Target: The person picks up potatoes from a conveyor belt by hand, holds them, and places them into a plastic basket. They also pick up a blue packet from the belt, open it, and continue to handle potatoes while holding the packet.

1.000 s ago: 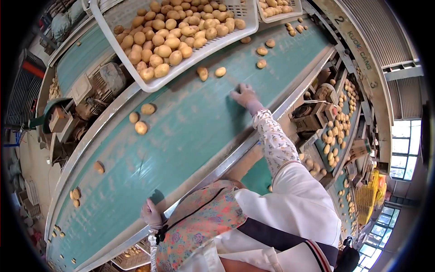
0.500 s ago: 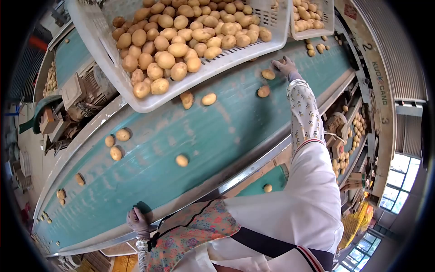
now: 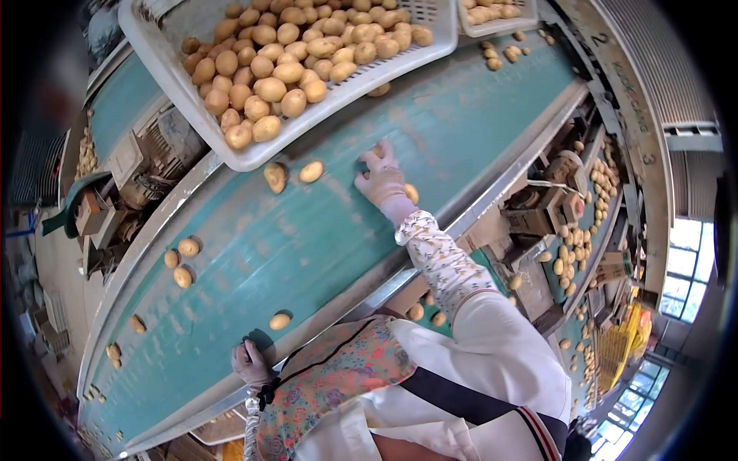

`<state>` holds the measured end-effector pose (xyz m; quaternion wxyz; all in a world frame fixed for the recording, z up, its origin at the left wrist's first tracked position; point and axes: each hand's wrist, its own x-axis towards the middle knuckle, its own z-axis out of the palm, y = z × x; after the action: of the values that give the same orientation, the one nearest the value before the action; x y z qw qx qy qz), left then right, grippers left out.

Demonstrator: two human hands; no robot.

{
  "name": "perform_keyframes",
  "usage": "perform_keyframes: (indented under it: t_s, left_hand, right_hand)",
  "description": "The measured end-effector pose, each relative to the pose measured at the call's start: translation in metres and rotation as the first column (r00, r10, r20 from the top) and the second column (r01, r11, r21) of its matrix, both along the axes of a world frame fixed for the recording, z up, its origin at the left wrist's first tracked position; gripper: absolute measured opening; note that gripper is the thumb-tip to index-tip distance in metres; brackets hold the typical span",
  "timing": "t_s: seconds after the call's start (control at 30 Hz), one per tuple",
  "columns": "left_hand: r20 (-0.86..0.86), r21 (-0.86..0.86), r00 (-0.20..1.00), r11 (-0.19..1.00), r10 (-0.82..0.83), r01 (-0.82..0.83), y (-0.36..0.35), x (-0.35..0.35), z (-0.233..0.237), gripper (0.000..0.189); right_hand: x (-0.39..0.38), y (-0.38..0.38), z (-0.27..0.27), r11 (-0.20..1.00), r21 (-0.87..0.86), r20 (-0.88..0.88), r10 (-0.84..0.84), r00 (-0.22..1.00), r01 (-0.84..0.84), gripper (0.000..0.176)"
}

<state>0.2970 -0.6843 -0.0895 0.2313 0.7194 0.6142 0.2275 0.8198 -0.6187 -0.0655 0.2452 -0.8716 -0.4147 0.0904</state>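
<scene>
A green conveyor belt (image 3: 323, 246) runs diagonally in front of me with loose potatoes on it. My right hand (image 3: 382, 178), gloved, lies flat on the belt with its fingers spread. One potato (image 3: 411, 194) sits against the heel of that hand. Two more potatoes (image 3: 275, 175) (image 3: 311, 170) lie just to its left, under the crate's corner. My left hand (image 3: 250, 361), also gloved, is curled over the belt's near metal rim (image 3: 192, 415). A single potato (image 3: 280, 320) lies on the belt a little beyond that hand.
A white slotted crate (image 3: 254, 157) heaped with potatoes overhangs the belt's far side, and a second crate (image 3: 500, 27) sits further right. Three potatoes (image 3: 183, 265) lie at the belt's far left edge. A motor (image 3: 165, 146) stands behind. A lower belt (image 3: 573, 246) with potatoes runs on the right.
My right hand has drawn back from the far side of the belt under the crate toward the near side. The lone potato has travelled left toward my left hand, which has stayed on the rim.
</scene>
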Motion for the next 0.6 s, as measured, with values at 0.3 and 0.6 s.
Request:
perform_keyframes:
  t_s: [0.3,0.6]
  left_hand:
    - [0.244,0.011,0.97,1.0,-0.014,0.012,-0.005,-0.019,-0.005,0.022]
    - [0.028,0.491,0.9,0.79,-0.435,0.366,0.143,0.099,0.145,0.056]
  right_hand:
    - [-0.012,-0.189,0.092,0.95,0.187,0.218,-0.288,0.932,0.25,0.033]
    - [0.053,-0.194,0.133,0.929,-0.239,0.324,-0.199,0.925,0.284,0.059]
